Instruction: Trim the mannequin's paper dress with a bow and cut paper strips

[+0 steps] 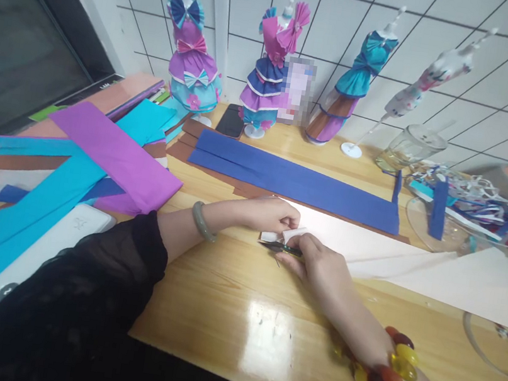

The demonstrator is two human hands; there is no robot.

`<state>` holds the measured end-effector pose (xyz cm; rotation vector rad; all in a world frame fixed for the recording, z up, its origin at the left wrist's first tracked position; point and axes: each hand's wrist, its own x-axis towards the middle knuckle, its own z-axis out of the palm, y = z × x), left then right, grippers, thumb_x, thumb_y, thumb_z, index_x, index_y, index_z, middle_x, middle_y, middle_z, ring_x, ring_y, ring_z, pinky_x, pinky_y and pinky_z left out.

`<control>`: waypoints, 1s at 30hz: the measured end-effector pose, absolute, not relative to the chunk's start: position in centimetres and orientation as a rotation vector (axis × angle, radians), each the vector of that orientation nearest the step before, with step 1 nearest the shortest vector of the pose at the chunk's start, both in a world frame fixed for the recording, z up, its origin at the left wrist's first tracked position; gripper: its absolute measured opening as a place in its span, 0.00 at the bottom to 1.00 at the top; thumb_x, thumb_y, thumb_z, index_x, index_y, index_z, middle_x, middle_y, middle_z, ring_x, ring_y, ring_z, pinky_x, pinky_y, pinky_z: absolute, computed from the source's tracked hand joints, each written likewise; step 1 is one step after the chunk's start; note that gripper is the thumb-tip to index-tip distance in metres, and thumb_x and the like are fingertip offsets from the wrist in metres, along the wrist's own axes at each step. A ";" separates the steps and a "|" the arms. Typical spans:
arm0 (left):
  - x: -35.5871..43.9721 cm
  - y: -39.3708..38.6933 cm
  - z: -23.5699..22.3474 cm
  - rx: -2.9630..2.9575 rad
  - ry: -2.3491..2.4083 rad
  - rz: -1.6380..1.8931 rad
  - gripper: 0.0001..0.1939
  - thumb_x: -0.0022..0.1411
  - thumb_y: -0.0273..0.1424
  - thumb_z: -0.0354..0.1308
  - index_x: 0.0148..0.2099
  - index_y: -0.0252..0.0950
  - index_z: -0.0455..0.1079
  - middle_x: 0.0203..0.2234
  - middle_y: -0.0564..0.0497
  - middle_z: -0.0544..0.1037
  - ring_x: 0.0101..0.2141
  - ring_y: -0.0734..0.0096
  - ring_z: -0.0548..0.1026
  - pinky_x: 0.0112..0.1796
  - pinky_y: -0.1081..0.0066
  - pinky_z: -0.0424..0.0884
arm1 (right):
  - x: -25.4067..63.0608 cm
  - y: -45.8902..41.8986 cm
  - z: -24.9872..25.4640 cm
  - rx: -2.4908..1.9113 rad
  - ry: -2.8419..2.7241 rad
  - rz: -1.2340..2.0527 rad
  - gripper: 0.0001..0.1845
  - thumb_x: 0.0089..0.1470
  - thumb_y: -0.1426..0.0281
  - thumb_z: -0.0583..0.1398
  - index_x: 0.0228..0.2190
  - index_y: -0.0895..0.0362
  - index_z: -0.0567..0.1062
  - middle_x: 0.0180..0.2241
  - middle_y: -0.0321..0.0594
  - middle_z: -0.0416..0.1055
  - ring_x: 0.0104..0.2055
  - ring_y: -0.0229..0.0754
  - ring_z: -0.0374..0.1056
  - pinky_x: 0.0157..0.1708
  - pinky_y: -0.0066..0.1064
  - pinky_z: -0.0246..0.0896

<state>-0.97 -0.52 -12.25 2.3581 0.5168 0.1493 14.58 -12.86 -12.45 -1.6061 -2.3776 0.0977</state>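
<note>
My left hand (266,213) rests on the wooden table (235,315), fingers curled and pinching the near end of a long white paper strip (414,265). My right hand (321,269) meets it from the right, fingers closed on the same paper end and on a thin dark tool (281,247) lying under it; what the tool is I cannot make out. A blue paper strip (298,181) lies just beyond the hands, over a brown one.
Four small mannequins in paper dresses (194,60) stand along the tiled wall, with a phone (231,121) and a glass jar (410,147). Purple and cyan paper sheets (111,153) pile at the left. A clear bowl of scraps (475,211) sits at the right.
</note>
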 end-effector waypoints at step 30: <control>-1.4 0.0 -11.5 2.074 0.483 0.095 0.12 0.54 0.39 0.55 0.34 0.33 0.68 0.24 0.54 0.69 0.24 0.78 0.64 0.25 0.77 0.57 | 17.9 -22.3 -11.1 -1.698 -2.261 0.227 0.16 0.58 0.57 0.50 0.40 0.56 0.66 0.32 0.42 0.70 0.32 0.42 0.71 0.28 0.31 0.64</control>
